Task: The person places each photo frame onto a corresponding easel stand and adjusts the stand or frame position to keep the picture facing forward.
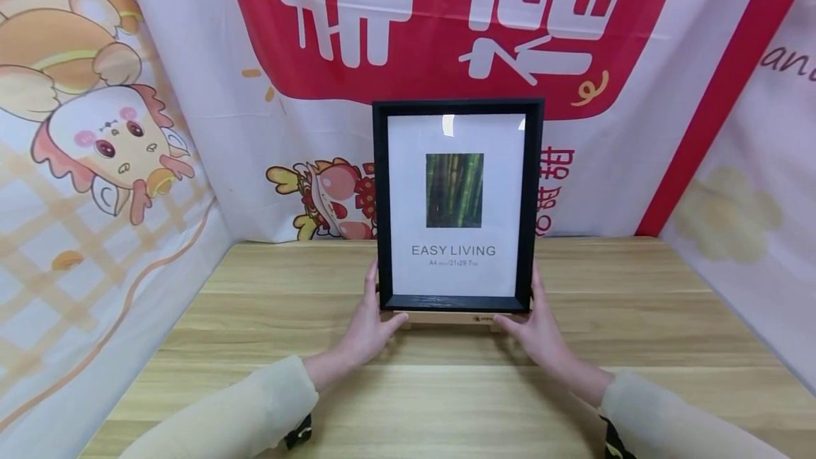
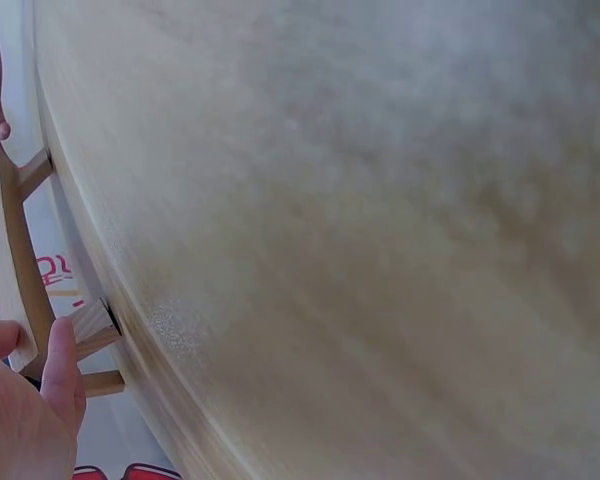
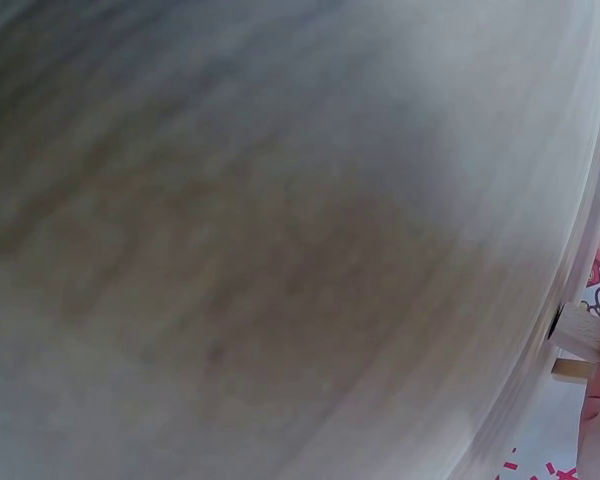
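The black picture frame [image 1: 456, 207] stands upright on a small wooden stand [image 1: 449, 317] mid-table [image 1: 637, 346]. The left hand [image 1: 370, 321] and right hand [image 1: 538, 324] clasp its lower corners, apparently steadying it; finger positions behind stay unclear.
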Motion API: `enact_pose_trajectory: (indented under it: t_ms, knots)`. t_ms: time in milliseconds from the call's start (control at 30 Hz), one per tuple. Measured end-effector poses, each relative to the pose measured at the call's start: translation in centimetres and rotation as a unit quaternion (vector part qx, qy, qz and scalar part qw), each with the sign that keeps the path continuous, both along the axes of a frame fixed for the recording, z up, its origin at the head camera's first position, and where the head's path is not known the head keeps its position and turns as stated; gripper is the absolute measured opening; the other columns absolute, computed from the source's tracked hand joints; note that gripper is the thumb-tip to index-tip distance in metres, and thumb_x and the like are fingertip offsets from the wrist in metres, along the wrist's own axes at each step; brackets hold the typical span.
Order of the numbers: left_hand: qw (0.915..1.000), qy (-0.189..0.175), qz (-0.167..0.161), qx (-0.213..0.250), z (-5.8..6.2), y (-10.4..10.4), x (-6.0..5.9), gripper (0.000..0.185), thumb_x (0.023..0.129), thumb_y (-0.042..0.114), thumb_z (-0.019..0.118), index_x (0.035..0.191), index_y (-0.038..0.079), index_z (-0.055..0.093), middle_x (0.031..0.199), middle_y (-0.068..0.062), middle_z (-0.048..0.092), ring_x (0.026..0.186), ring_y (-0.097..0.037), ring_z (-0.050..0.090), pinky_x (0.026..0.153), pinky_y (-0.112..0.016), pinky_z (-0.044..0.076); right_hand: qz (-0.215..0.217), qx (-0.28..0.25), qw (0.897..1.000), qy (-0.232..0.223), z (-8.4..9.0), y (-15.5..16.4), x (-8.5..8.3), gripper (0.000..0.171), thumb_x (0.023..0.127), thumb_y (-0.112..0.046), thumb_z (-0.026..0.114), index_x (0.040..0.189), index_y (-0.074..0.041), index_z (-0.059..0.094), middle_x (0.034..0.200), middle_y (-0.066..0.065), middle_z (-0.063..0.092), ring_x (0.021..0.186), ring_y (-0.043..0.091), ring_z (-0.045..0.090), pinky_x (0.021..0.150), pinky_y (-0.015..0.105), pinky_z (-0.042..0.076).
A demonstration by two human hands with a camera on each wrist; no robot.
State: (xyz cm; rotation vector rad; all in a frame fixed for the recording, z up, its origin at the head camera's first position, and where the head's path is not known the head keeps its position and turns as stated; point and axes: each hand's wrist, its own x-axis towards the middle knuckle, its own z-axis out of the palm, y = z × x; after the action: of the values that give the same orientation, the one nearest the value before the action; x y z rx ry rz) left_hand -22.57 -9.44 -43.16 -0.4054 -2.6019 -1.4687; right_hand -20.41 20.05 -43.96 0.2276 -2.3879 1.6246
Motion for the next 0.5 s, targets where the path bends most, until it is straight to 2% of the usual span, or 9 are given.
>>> enact_pose_trajectory:
  t_ms: [133, 300, 400, 500]
  knots:
    - [1.0000, 0.003, 0.003, -0.004, -0.02, -0.03, 0.03, 0.114, 0.085, 0.008, 0.076, 0.152, 0.042, -0.009, 0.144, -0.020, 0.044, 0.116, -0.032, 0.055, 0.093, -0.044, 0.049, 0.001, 0.002, 1.000, -0.004, 0.08, 0.02, -0.04, 0.123, 0.077, 0.007, 0.077, 0.155, -0.037, -0.008, 0.156, 0.023, 0.017, 0.126, 0.043, 0.041, 0.084, 0.035, 0.054]
    - [1.0000, 0.001, 0.002, 0.001, -0.15, 0.05, -0.04, 0.114, 0.085, 0.007, 0.075, 0.152, 0.043, -0.010, 0.143, -0.021, 0.044, 0.105, -0.031, 0.060, 0.073, -0.036, 0.055, 0.003, 0.005, 1.000, -0.013, 0.06, 0.13, -0.19, 0.123, 0.078, 0.007, 0.077, 0.154, -0.039, -0.009, 0.156, 0.023, 0.016, 0.127, 0.043, 0.040, 0.086, 0.036, 0.053]
    - [1.0000, 0.001, 0.004, 0.002, -0.16, 0.13, -0.03, 0.113, 0.085, 0.007, 0.075, 0.152, 0.042, -0.009, 0.144, -0.020, 0.044, 0.114, -0.032, 0.056, 0.089, -0.042, 0.051, 0.010, 0.001, 1.000, -0.011, -0.01, 0.27, -0.32, 0.123, 0.078, 0.008, 0.076, 0.154, -0.039, -0.009, 0.155, 0.024, 0.016, 0.127, 0.044, 0.040, 0.087, 0.036, 0.053]
    - [1.0000, 0.003, 0.008, 0.001, -0.14, 0.20, 0.01, 0.112, 0.085, 0.007, 0.075, 0.153, 0.040, -0.007, 0.144, -0.019, 0.044, 0.126, -0.033, 0.048, 0.106, -0.048, 0.037, 0.018, -0.002, 1.000, -0.008, -0.08, 0.43, -0.45, 0.123, 0.078, 0.008, 0.076, 0.154, -0.038, -0.009, 0.155, 0.024, 0.016, 0.125, 0.044, 0.042, 0.087, 0.035, 0.053]
